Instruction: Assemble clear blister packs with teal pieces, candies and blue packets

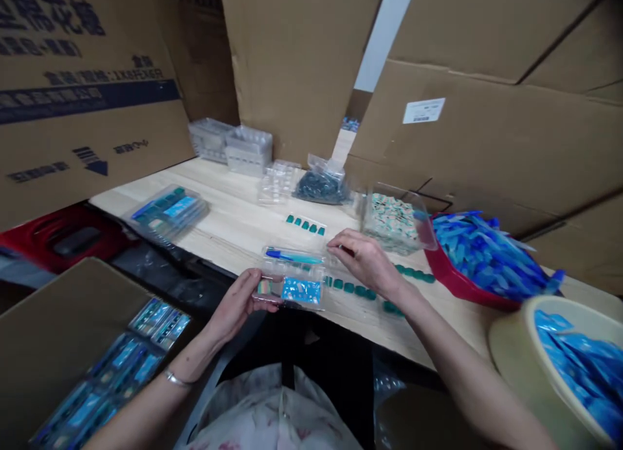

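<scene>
My left hand (237, 302) grips the left end of a clear plastic blister pack (292, 287), which holds a blue pen and a blue printed card. The fingertips of my right hand (365, 262) pinch the pack's upper right edge. Just beyond the pack, a short row of teal square pieces (305, 225) lies on a white strip. Further teal pieces (349, 287) run along the light wooden table (228, 223) close to my right wrist.
Blue pieces fill a red bowl (467, 287) and a round tub (549, 346) on the right. A clear box of patterned tiles (392, 223), a bag of dark teal pieces (321, 187) and stacked clear trays (248, 151) stand behind. Packs lie in an open carton (73, 320) at lower left. Cardboard walls surround the table.
</scene>
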Demonstrator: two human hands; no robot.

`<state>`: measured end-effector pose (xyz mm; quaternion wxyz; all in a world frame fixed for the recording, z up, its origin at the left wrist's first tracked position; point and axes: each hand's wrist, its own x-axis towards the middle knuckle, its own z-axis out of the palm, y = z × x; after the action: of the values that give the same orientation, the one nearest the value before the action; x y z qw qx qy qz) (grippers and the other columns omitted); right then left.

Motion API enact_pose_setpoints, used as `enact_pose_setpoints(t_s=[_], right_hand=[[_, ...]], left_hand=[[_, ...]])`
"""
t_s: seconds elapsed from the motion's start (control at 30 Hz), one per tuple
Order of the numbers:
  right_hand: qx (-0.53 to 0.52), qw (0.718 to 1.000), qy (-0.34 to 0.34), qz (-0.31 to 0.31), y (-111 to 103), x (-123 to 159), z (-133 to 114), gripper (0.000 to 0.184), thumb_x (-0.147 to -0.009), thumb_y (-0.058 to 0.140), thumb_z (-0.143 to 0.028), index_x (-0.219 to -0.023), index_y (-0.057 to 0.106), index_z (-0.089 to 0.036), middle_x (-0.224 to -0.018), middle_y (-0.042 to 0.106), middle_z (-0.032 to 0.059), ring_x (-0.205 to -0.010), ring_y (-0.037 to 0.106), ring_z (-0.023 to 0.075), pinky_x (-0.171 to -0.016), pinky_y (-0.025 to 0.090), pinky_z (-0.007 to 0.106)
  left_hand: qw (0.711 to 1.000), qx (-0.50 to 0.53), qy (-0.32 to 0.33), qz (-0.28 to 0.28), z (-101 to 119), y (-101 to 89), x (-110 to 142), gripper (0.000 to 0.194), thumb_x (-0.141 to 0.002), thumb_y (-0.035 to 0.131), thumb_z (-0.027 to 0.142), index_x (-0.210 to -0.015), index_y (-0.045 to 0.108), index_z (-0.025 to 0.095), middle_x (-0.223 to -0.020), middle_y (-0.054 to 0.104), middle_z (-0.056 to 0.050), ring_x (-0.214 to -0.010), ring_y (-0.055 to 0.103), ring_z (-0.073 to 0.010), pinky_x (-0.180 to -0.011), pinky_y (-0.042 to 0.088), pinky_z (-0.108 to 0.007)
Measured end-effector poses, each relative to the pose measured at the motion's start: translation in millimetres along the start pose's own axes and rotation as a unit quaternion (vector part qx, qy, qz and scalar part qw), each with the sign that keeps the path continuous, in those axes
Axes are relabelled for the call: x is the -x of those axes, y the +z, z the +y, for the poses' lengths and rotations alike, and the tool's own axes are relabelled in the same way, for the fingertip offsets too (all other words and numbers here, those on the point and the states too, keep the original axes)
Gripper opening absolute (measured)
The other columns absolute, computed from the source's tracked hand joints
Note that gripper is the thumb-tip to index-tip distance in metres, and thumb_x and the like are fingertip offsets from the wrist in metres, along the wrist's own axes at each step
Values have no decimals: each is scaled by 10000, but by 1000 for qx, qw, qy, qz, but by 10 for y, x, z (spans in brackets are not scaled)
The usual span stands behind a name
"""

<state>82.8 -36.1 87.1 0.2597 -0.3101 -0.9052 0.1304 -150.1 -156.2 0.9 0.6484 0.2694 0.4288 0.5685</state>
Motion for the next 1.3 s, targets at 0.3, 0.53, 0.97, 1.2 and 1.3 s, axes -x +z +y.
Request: enact_pose_setpoints(t_s=[0.3,0.53,0.97,1.2,1.3], right_hand=[[55,998,26,-20,676,-344,66,293,-890,483,-260,-1155,573,-176,-1136,597,109,-1070,544,217,-918,440,360],[135,982,17,-128,1239,96,-305,712,-660,736,-482,-1231,519,-116,-1311,464,222,-1205,428,360,-938,409,507],[243,966,-49,-79,1490,548,-556,305,-869,420,-63,-1087,627,-117,-1043,643,131,-885,564,240,-774,497,362],[199,976,-70,55,1128,461,-503,266,-880,424,-85,-1007,651,-139,-970,674,126,-871,593,225,-797,497,360],[103,986,-23,131,948,322,-533,191,-870,486,-130,-945,655,-179,-903,684,92,-825,606,203,-775,497,352]], left_hand=[[988,23,63,140,57,-853,242,259,-815,601,316,-985,590,121,-1091,661,-130,-743,689,-220,-609,587,-317],[967,86,101,219,-17,-1144,216,289,-807,611,337,-997,617,120,-1040,685,-107,-759,690,-207,-647,588,-307],[966,142,82,202,-50,-1142,125,211,-813,604,274,-995,591,168,-1004,690,-68,-903,666,-217,-825,537,-426],[979,129,58,148,-48,-1001,126,266,-829,586,316,-1041,555,159,-1065,667,-106,-893,673,-252,-831,526,-434],[979,147,54,130,-127,-894,137,256,-833,583,295,-1048,544,160,-1069,664,-107,-927,663,-240,-877,499,-443]])
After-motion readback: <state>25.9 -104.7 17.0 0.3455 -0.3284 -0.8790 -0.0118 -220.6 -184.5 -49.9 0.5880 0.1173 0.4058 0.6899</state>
